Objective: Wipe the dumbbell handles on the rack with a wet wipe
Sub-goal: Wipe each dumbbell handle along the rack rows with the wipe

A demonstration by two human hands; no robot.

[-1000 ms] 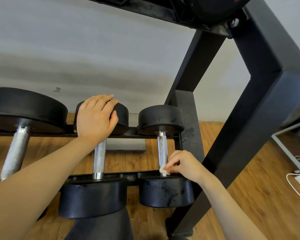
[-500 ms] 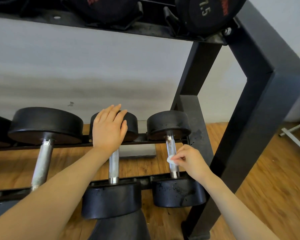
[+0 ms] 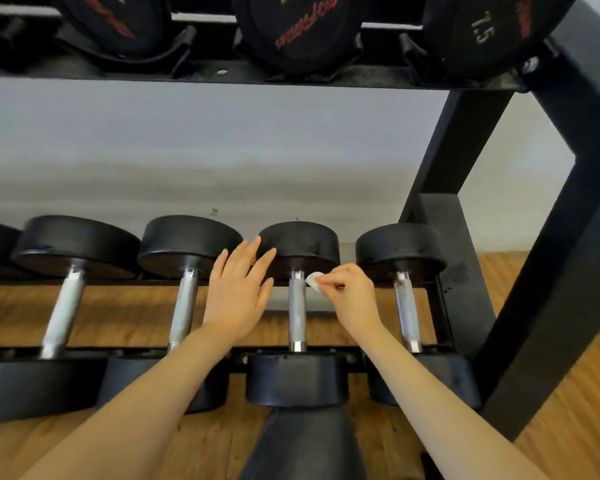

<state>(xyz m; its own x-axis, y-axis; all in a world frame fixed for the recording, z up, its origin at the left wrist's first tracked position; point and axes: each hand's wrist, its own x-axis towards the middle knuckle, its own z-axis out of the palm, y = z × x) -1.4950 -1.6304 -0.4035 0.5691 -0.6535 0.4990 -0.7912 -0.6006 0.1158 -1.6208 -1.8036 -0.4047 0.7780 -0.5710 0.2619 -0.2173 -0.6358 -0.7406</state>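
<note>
Head view: black rack [image 3: 548, 237] on wood floor [image 3: 565, 358], grey wall [image 3: 222, 150]; right hand [image 3: 352, 294] grip pinches wipe [image 3: 313, 279], left hand [image 3: 238, 292] splayed.

Open gaps between dumbbell handles [image 3: 297, 308]; upper shelf [image 3: 243, 75] well overhead.

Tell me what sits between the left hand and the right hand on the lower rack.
In the head view, one dumbbell handle stands between the left hand and the right hand. The right hand's wet wipe is at its top end.
</note>
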